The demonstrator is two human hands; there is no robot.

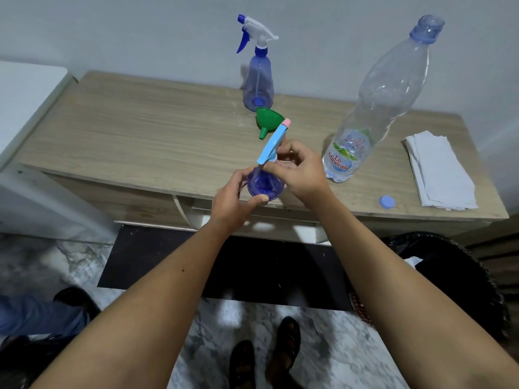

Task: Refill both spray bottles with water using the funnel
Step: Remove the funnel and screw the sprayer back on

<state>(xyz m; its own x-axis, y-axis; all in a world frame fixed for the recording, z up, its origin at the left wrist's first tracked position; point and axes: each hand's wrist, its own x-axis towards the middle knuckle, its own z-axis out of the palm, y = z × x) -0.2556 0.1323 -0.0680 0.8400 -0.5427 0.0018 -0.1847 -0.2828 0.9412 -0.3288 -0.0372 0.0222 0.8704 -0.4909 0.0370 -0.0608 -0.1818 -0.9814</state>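
Note:
My left hand [234, 196] grips the blue body of a small spray bottle [265, 185] at the table's front edge. My right hand [297, 169] pinches the collar under its light-blue trigger head [273, 143], which has a pink nozzle tip. A green funnel [266, 120] lies on its side just behind. The second spray bottle [258, 82], with a white and blue trigger head, stands upright at the back. A large clear water bottle [373, 108] stands open on the right, with a little water at its bottom.
The wooden table [140, 136] runs along a white wall. A blue bottle cap [387, 202] and folded paper towels [441, 172] lie at the right front. A white appliance [25, 108] stands to the left, a dark basket [449, 276] on the floor to the right.

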